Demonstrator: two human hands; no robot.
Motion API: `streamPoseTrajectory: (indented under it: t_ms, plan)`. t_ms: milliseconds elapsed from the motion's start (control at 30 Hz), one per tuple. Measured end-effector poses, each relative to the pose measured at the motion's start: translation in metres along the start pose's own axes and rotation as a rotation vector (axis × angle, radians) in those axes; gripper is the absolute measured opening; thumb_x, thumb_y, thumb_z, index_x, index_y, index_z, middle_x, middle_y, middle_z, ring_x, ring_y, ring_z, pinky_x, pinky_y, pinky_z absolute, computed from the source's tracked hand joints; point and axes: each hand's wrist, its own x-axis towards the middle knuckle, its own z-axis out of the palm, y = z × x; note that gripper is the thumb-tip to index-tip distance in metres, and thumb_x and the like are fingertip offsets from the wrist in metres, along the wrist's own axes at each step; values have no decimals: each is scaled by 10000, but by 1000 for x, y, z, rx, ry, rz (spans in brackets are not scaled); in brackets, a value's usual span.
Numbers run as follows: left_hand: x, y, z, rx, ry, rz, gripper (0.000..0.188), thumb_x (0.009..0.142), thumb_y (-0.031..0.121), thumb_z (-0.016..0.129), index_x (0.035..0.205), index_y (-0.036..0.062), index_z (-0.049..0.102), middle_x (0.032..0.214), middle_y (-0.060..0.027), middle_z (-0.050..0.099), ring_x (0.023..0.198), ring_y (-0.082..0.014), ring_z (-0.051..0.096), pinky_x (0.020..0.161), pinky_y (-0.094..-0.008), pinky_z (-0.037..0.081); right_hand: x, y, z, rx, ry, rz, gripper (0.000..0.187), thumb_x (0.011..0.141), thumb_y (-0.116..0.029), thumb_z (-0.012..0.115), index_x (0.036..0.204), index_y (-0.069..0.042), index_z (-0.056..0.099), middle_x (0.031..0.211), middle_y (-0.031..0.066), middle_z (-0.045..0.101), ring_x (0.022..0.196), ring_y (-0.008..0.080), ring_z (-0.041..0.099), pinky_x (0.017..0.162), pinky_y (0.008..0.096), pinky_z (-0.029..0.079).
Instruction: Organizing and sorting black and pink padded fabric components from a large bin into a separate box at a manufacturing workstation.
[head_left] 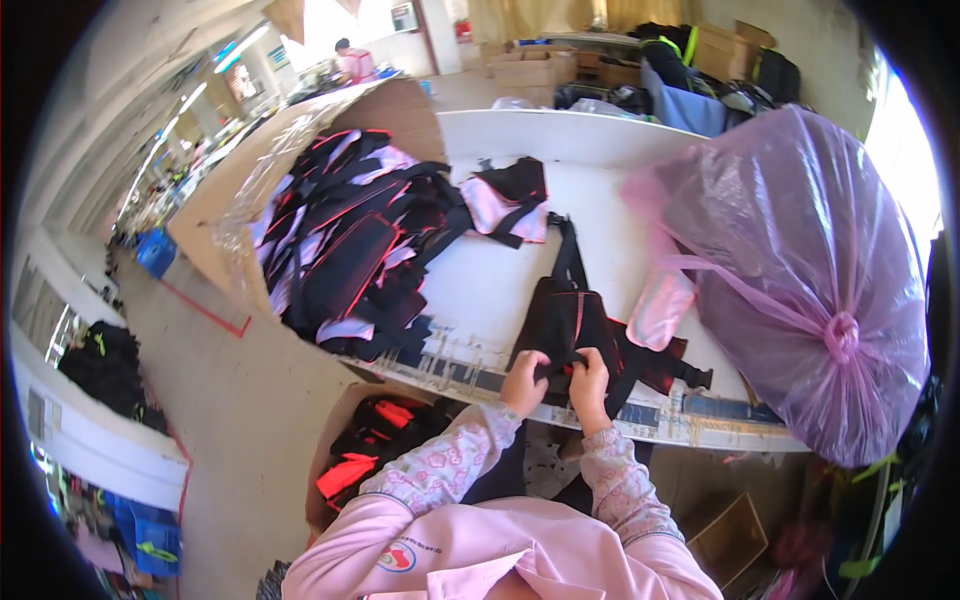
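A black fabric bag (pixel 570 325) with red edging lies at the near edge of the white table, in front of me. My left hand (pixel 524 384) pinches its near edge on the left, and my right hand (pixel 589 382) grips the same edge a little to the right. The fingers of both are closed on dark cloth. From its far end a black strap (pixel 568 255) runs away across the table. To the right of my right hand lie a black strap end with a buckle (pixel 704 379) and a shiny pink panel (pixel 662 308).
Black and pink pieces heap up (pixel 350 250) by a cardboard sheet (pixel 225 190) on the left; one piece (pixel 510 205) lies apart. A tied purple plastic sack (pixel 800 270) fills the right side. Below the table stands a box of black and red pieces (pixel 365 440). Another person (pixel 355 65) is far off.
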Motion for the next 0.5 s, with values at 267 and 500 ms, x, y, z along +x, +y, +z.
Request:
streamPoseTrajectory:
  t_ms: [267, 500]
  plan:
    - [10, 10, -27, -930, -40, -652, 365, 794, -22, 497, 1154, 24, 542, 1044, -120, 599, 909, -235, 595, 811, -306, 465, -4, -41, 0, 92, -71, -148, 107, 800, 29, 552, 883, -38, 543, 680, 151, 602, 642, 287, 635, 578, 340, 477]
    - [2, 24, -47, -1444, -93, -644, 359, 847, 32, 422, 1190, -19, 512, 1071, -131, 609, 945, -235, 612, 815, -371, 506, -3, -44, -18, -143, 5, -382, 193, 751, 38, 561, 920, -52, 531, 752, 161, 602, 675, 346, 612, 599, 400, 484]
